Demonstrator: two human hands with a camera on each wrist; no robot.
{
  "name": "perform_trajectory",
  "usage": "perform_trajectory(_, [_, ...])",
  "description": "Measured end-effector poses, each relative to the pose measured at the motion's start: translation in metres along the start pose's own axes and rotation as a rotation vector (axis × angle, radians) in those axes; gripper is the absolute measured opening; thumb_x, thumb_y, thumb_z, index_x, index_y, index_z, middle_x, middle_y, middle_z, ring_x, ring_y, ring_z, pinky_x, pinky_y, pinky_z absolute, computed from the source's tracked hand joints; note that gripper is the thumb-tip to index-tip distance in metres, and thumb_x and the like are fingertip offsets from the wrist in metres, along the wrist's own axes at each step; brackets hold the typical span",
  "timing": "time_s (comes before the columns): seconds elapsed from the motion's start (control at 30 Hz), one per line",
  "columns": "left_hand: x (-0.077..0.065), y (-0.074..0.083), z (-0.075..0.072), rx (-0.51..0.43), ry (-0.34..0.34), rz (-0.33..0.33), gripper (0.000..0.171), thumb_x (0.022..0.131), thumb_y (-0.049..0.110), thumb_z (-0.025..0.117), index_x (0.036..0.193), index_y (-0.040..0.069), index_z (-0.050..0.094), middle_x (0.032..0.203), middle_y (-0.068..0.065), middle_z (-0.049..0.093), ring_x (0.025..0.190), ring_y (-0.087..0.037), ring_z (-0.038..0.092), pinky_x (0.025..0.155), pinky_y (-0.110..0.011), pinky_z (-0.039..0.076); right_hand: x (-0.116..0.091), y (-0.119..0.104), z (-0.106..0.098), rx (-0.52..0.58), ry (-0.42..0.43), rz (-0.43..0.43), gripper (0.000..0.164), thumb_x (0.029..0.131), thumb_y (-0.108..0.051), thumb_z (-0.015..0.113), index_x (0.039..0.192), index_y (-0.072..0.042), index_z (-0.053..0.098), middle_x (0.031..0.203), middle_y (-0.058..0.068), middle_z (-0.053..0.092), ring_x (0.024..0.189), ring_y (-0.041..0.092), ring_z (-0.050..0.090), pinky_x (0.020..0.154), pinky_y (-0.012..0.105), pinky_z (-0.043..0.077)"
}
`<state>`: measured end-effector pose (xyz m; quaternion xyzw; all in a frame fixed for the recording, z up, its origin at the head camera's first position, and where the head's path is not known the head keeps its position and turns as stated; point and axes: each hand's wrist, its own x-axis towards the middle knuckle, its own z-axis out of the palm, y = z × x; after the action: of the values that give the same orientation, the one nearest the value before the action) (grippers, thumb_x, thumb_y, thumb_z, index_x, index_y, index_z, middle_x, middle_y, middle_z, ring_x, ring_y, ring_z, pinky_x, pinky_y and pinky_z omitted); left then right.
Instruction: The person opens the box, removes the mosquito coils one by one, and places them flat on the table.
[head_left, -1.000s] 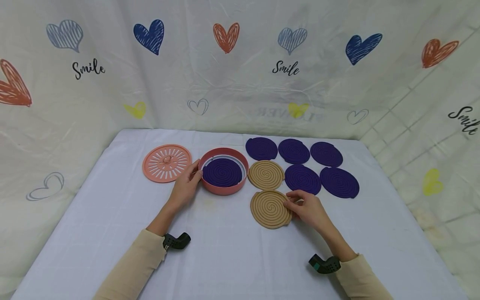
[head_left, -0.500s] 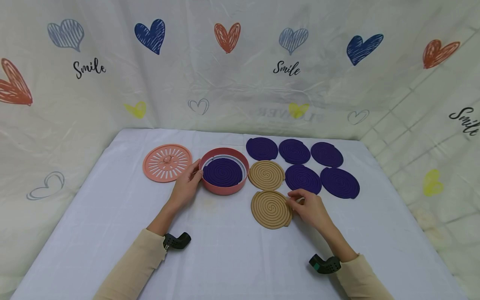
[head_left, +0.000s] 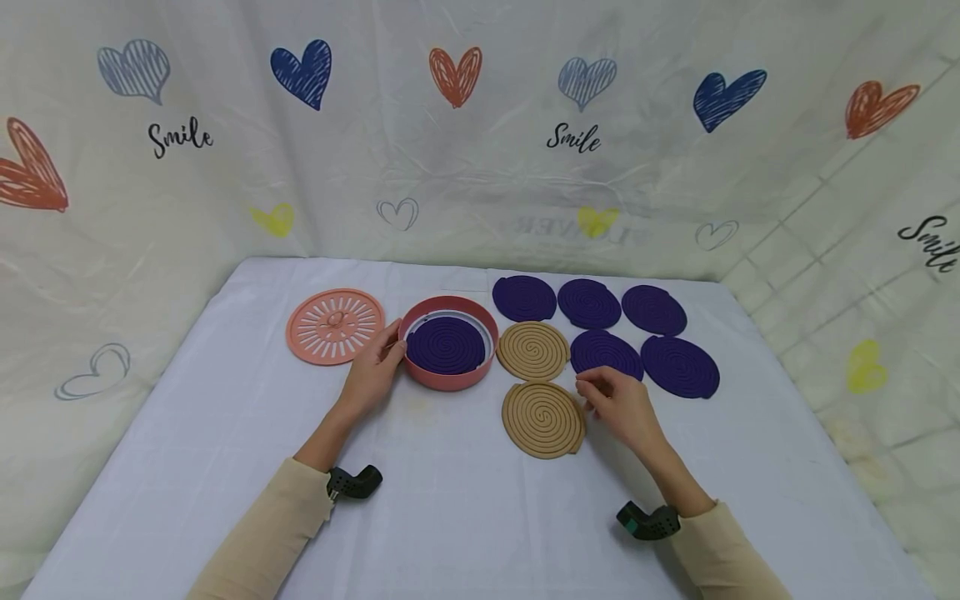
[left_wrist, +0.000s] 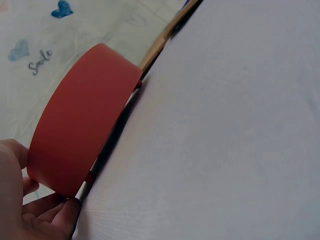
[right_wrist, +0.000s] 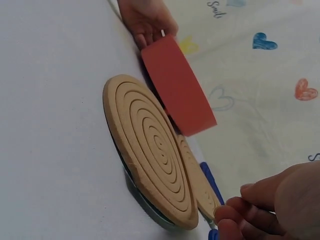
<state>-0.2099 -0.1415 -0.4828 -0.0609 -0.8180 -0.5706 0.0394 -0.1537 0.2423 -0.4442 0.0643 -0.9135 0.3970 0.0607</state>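
Observation:
My left hand (head_left: 371,367) grips the left wall of a round red mosquito coil holder (head_left: 447,382). A dark purple mosquito coil (head_left: 446,345) lies inside it. In the left wrist view, thumb and fingers bracket the holder's red wall (left_wrist: 82,115). My right hand (head_left: 622,408) hovers with loosely bent fingers beside the nearer tan mosquito coil (head_left: 542,419), partly covering a purple coil (head_left: 606,354). Nothing shows between its fingers (right_wrist: 265,192) in the right wrist view. There, a dark green edge shows under the nearer tan coil (right_wrist: 150,150).
A second tan coil (head_left: 532,350) lies right of the holder. Several more purple coils (head_left: 588,302) are laid out at the back right. The slotted, salmon-coloured lid (head_left: 334,327) sits left of the holder on the white tablecloth (head_left: 450,517). A printed curtain (head_left: 487,167) hangs behind.
My right hand has come off the edge of the nearer tan coil and moved slightly up and away. The left hand and the holder have stayed in place.

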Motion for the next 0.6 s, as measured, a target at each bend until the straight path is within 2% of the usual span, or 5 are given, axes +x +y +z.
perform_trajectory(0.27, [0.000, 0.000, 0.000, 0.008, 0.004, 0.002, 0.054, 0.105, 0.029, 0.051, 0.155, 0.013, 0.039, 0.151, -0.012, 0.051, 0.138, -0.027, 0.052, 0.115, -0.042, 0.044, 0.006, -0.004, 0.000, 0.020, 0.018, -0.028, 0.019, 0.098, -0.017, 0.065, 0.107, -0.001, 0.070, 0.085, 0.018, 0.072, 0.066, 0.022, 0.066, 0.053, 0.023, 0.055])
perform_trajectory(0.6, [-0.001, 0.000, 0.000, 0.015, 0.007, -0.011, 0.052, 0.105, 0.028, 0.051, 0.154, 0.012, 0.040, 0.150, -0.012, 0.052, 0.138, -0.026, 0.052, 0.116, -0.041, 0.043, 0.013, -0.014, 0.002, 0.056, 0.025, -0.068, 0.019, 0.097, -0.016, 0.067, 0.109, -0.001, 0.070, 0.091, 0.018, 0.074, 0.070, 0.026, 0.070, 0.057, 0.025, 0.059])
